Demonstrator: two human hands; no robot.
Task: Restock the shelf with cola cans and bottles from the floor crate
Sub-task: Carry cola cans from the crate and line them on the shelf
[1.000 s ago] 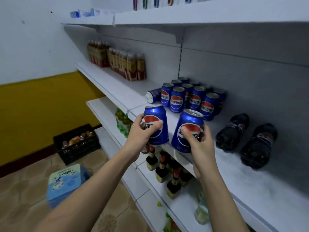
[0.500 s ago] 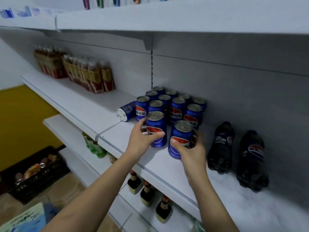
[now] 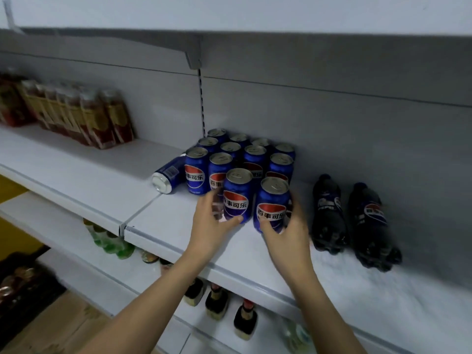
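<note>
Left hand (image 3: 209, 227) and right hand (image 3: 288, 232) each curled round a smooth blue cylindrical can.

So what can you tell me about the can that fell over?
The tipped-over can is blue with a shiny silver end, and looks like metal. It lies on its side on the white shelf, at the left edge of the group of standing cans. Its silver end faces the front of the shelf, and a white label patch with small print shows on its side. Its far end reaches the nearest standing can, though contact is hard to confirm. Neither hand touches it.
</note>
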